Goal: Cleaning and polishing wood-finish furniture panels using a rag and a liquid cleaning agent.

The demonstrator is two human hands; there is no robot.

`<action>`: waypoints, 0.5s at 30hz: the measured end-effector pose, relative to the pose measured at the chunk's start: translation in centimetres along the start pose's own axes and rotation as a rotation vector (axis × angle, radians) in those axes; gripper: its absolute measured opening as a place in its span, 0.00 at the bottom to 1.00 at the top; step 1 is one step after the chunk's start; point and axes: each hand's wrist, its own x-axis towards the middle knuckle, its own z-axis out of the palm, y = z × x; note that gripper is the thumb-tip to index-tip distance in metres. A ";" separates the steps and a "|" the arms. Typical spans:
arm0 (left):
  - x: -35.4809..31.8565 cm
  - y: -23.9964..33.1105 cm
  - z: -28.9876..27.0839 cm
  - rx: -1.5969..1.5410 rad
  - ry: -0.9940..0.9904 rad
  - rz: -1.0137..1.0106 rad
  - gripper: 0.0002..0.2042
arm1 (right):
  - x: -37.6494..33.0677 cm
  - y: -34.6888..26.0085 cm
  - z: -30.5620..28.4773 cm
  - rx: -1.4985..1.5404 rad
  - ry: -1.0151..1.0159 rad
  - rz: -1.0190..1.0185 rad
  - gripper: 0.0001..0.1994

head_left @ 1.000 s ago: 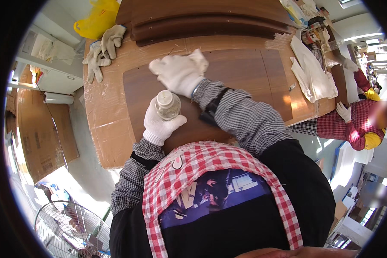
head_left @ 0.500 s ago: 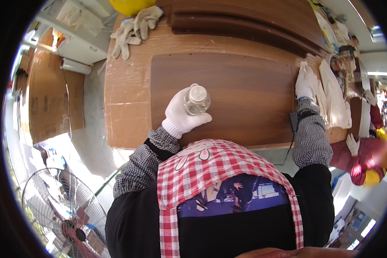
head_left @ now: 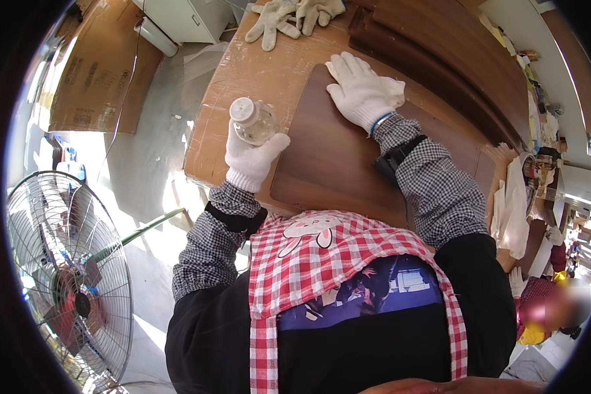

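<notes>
My left hand (head_left: 244,162), in a white knit glove, is wrapped round a small clear bottle (head_left: 256,126) with a white cap. It holds the bottle above the left end of a flat dark brown wood panel (head_left: 338,154). My right hand (head_left: 361,88), gloved the same way, lies flat with fingers stretched out at the panel's far left part. A white fold, perhaps of a cloth, shows beside and under that palm; most of it is hidden. Both forearms wear checked sleeves with black bands.
The panel rests on a cardboard-covered table (head_left: 226,85). Dark brown moulded boards (head_left: 440,59) lie at the far side, spare work gloves (head_left: 272,23) at the far left. White cloth (head_left: 515,210) hangs at the right. A large fan (head_left: 79,289) stands left; another person (head_left: 538,305) is at right.
My right hand has swept from the panel's right end to its far left part. My left hand, still round the bottle, has shifted left. The view has turned, too.
</notes>
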 end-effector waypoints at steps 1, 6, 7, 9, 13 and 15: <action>0.9 -0.1 -1.3 0.063 0.043 0.032 0.38 | 1.4 -1.4 0.7 0.024 -0.020 -0.021 0.29; 3.9 -1.8 -4.8 0.133 0.200 0.021 0.32 | -2.2 -7.6 0.1 0.200 -0.255 -0.342 0.32; 4.2 -2.2 -5.1 0.142 0.197 0.044 0.33 | -4.5 -7.9 -1.0 0.294 -0.325 -0.416 0.33; 4.3 -2.7 -5.6 0.174 0.238 0.006 0.34 | -7.1 -6.4 -3.2 0.274 -0.348 -0.511 0.34; 3.5 -3.0 -6.1 0.280 0.246 0.003 0.37 | -4.7 1.6 -5.1 -0.008 -0.260 0.023 0.28; 2.7 -2.8 -6.1 0.303 0.242 -0.013 0.39 | -2.5 3.0 -3.5 0.062 -0.138 0.372 0.25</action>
